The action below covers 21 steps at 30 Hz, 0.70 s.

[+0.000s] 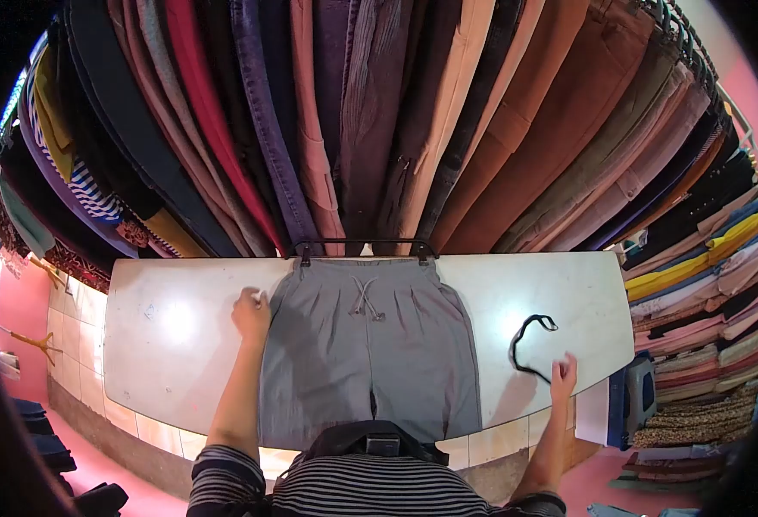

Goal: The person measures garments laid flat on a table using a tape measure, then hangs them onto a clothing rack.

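Grey trousers (323, 362) are in the middle of the head view, lying front side up on a white table (142, 345); I take this middle as the centre of the clock. Their waist is toward 12 o'clock, where the clips of a black hanger (363, 245) meet it, and a tied drawstring (364, 297) shows just below. The legs extend toward 6 o'clock, where the body of the person, in a striped top (370, 487), covers a part of them.

At about 9 to 10 o'clock, the left hand (251, 312) is near the edge of the trousers, with its fingers bent; it is blurred, so I cannot tell if it holds something. At about 3 to 4 o'clock, the right hand (562, 375) is well apart from the trousers. One end of a curved black strap (514, 348) reaches its fingers, but I cannot tell whether they grasp it.

Beyond the table, at 12 o'clock, many hanging garments (474, 129) form a dense row. At 3 o'clock there are folded clothes (706, 336) in layers.
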Tool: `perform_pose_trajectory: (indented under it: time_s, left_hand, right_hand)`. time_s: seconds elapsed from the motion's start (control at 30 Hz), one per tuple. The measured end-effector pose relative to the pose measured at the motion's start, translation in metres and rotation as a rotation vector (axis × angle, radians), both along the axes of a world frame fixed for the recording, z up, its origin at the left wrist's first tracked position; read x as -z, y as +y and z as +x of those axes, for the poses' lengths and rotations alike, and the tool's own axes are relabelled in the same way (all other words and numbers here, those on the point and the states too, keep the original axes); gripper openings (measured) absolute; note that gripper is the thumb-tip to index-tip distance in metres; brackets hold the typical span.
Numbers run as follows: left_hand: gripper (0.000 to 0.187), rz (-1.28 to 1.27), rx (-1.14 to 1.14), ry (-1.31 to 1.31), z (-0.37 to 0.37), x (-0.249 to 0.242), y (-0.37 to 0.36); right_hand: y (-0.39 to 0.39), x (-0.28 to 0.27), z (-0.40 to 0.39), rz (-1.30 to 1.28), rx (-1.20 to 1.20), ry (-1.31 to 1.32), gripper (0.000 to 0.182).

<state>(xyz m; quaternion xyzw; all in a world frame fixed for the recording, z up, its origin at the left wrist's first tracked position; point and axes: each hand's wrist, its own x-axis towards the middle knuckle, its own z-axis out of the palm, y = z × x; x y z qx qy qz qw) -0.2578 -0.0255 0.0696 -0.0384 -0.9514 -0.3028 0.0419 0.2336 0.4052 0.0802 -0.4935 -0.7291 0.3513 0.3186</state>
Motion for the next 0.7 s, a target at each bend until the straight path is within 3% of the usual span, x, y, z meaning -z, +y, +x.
perform_pose_trajectory:
  time_s: [0.1,0.17,0.23,0.3,0.37,0.4,0.43,0.5,0.53,0.6,0.63,0.67,0.7]
  left_hand:
    - [0.016,0.152,0.408,0.308,-0.025,0.01,0.057]
    - [0.015,0.156,0.706,0.242,-0.036,0.001,0.097]
    - [0.015,0.114,0.804,0.147,-0.042,-0.002,0.128]
    - [0.022,0.029,0.847,0.123,-0.053,0.017,0.157]
    - [0.023,0.065,0.887,0.12,-0.06,0.044,0.171]
    - [0.026,-0.142,0.835,0.261,-0.058,0.056,0.174]
    - [0.03,-0.349,0.774,0.4,-0.057,0.061,0.175]
    - [0.034,-0.445,0.775,0.337,-0.061,0.048,0.182]
    - [0.038,-0.536,0.769,0.263,-0.062,0.04,0.185]
    - [0.04,-0.486,0.823,0.147,-0.062,0.021,0.183]
    - [0.043,-0.434,0.875,0.023,-0.059,0.012,0.179]
    - [0.043,-0.433,0.87,0.03,-0.051,-0.005,0.173]
    - [0.039,-0.45,0.849,0.06,-0.04,-0.023,0.167]
  right_hand:
    - [-0.012,0.024,0.074,-0.256,-0.214,-0.181,0.01]
    - [-0.043,0.0,0.081,-0.854,-0.172,-0.497,0.013]
    - [-0.067,0.006,0.089,-1.158,-0.341,-0.474,0.017]
    - [-0.094,0.009,0.084,-1.278,-0.267,-0.522,0.021]
    - [-0.093,0.067,0.099,-0.973,-0.772,-1.446,0.027]
    - [-0.066,0.05,0.127,-0.831,-1.382,-0.977,0.036]
    - [-0.079,0.072,0.136,-0.828,-1.38,-0.97,0.036]
    - [-0.119,0.142,0.161,-0.951,0.056,-0.908,0.049]
    - [-0.126,0.09,0.121,-0.897,-0.139,-0.856,0.071]
    - [-0.128,0.163,0.127,-0.902,-0.344,-0.838,0.079]
    - [-0.148,0.092,0.069,-0.671,-0.436,-0.589,0.072]
    - [-0.152,0.117,0.066,-0.984,-0.228,-0.453,0.049]
    - [-0.156,0.127,0.057,-0.981,-0.233,-0.45,0.049]
